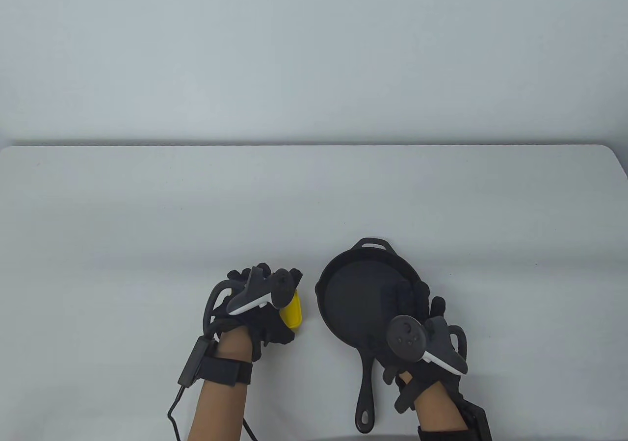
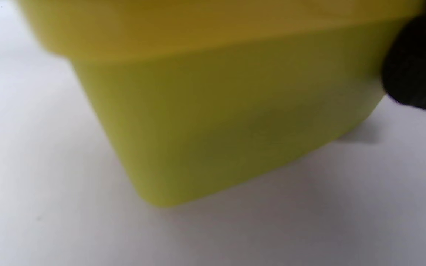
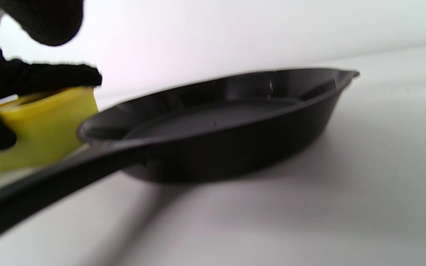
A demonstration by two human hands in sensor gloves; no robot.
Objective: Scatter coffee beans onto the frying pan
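On the near part of the white table, your two gloved hands sit side by side with the pan between them. Your left hand is curled around a yellow cup, which stands just left of the pan. From the left wrist view the cup fills most of the frame, its base looks tipped against the tabletop, and one dark fingertip presses its side at the right edge. From the right wrist view you can see the left hand's fingers laid over the cup's rim.

The black frying pan lies flat on the table, its long handle pointing toward you and a small loop handle at the far rim. Its floor looks bare in the table view and in the right wrist view, where the pan shows an empty dark bottom. No coffee beans can be made out in any view; the inside of the cup is hidden.

Your right hand hovers over the near right edge of the pan, beside the handle. Its fingers are dark against the dark pan, so you cannot tell whether they are spread or holding anything.
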